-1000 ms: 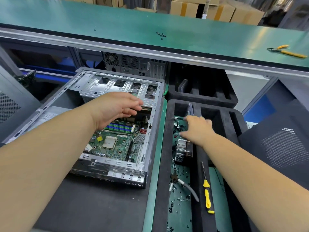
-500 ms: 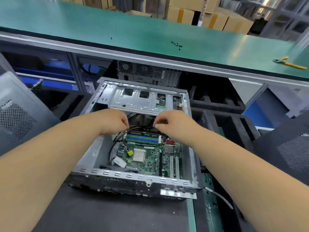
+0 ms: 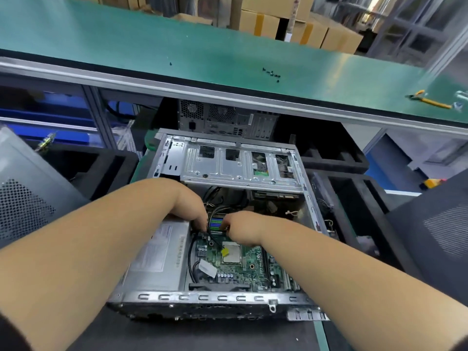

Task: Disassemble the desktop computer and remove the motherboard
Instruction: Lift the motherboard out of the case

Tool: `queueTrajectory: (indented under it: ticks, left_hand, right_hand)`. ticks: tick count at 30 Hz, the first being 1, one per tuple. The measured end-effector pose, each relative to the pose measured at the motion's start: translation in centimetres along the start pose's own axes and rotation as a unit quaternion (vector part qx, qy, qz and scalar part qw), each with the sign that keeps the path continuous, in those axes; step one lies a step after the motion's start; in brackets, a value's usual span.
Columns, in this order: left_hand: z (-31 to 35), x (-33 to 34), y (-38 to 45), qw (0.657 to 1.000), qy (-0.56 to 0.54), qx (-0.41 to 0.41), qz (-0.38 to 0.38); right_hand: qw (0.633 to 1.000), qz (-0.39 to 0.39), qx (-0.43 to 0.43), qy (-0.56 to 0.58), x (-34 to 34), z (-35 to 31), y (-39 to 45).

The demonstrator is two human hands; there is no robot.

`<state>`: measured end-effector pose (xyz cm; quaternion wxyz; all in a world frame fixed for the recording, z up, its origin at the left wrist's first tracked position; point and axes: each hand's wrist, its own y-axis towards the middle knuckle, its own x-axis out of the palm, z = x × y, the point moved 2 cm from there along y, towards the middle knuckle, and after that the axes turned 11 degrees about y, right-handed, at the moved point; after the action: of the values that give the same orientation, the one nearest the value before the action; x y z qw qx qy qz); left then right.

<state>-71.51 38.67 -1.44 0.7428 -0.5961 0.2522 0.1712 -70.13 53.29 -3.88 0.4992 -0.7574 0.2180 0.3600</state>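
The open computer case [image 3: 202,298] lies on the black mat, with the green motherboard [image 3: 244,271] in its floor and the bare CPU [image 3: 231,254] in the middle. Both my hands reach into it at the blue and green memory slots [image 3: 216,225]. My left hand [image 3: 186,209] points its fingers straight down onto the left end of the slots, beside a black cable [image 3: 190,252]. My right hand [image 3: 244,230] curls its thumb and fingers round the right end of a memory module there. My fingers hide the slot latches.
A grey power supply [image 3: 157,257] fills the case's left side, and a metal drive cage [image 3: 240,165] spans the far end. Another computer [image 3: 228,120] stands behind. Black foam trays [image 3: 354,203] lie to the right, a perforated panel [image 3: 22,206] to the left, and pliers [image 3: 428,100] on the green shelf.
My right hand came over from the foam tray into the case. Both hands dropped onto the memory slots, and the view shifted right to centre on the case.
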Motion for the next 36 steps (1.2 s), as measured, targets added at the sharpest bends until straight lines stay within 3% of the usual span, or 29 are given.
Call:
queueTrajectory:
  ticks: [5, 7, 10, 16, 20, 24, 29, 36]
  left_hand:
    - [-1.1, 0.4, 0.3, 0.989, -0.147, 0.004, -0.008]
    - [-1.4, 0.3, 0.3, 0.982, -0.191, 0.008, 0.011]
    - [-1.8, 0.0, 0.3, 0.975, -0.211, -0.026, 0.067]
    - [-0.2, -0.3, 0.4, 0.992, -0.028, -0.085, 0.094]
    - [-0.4, -0.7, 0.8, 0.980, 0.039, -0.137, 0.137]
    - [-0.1, -0.9, 1.0, 0.978, 0.086, -0.145, 0.123]
    - [-0.1, -1.1, 1.6, 0.972, 0.183, -0.133, 0.065]
    - [-0.6, -0.8, 3.3, 0.935, 0.323, -0.144, 0.031]
  right_hand:
    - [0.996, -0.001, 0.000, 0.094, 1.2, 0.6, 1.8]
    - [0.987, 0.050, -0.013, 0.150, 1.1, 0.9, 1.9]
    - [0.985, 0.130, -0.024, 0.108, 0.7, 1.7, 2.2]
    - [0.995, 0.104, 0.003, 0.012, 1.0, 3.2, 3.3]
    - [0.996, 0.091, 0.017, 0.012, 1.4, 3.5, 4.0]
    - [0.993, 0.114, 0.015, 0.005, 1.8, 3.4, 4.3]
    - [0.976, 0.215, -0.013, -0.035, 1.5, 3.2, 3.5]
    - [0.977, 0.201, -0.042, -0.051, 0.9, 2.3, 1.4]
